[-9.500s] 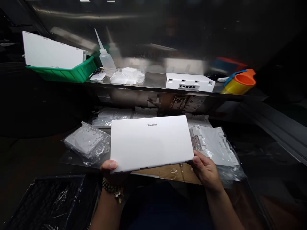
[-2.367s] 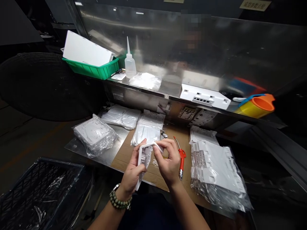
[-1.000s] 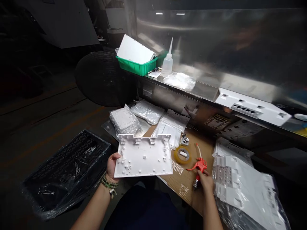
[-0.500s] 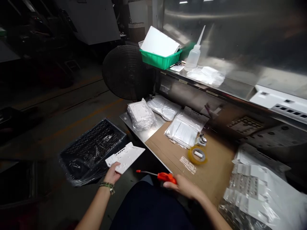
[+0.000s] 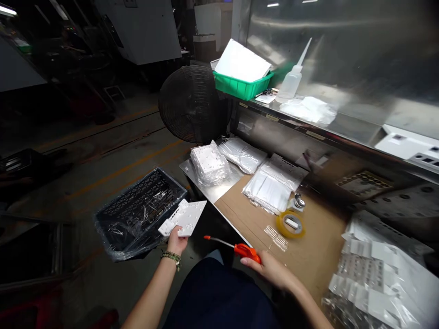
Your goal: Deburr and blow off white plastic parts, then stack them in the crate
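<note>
- Left hand [image 5: 176, 243] clamps a white, rectangular moulded-plastic panel [image 5: 190, 217] by one edge; right hand [image 5: 270, 268] grips a red, long-nozzled air gun [image 5: 246, 251].
- The panel hangs mid-air beside a black, film-lined plastic mesh crate [image 5: 139, 193].
- Held one-handed, it could slip if the air gun bumps it.

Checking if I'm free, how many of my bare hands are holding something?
2: your left hand grips a white plastic panel near the black mesh crate; your right hand holds a red plastic blow gun near the brown cardboard sheet. Neither hand is hidden.
</note>
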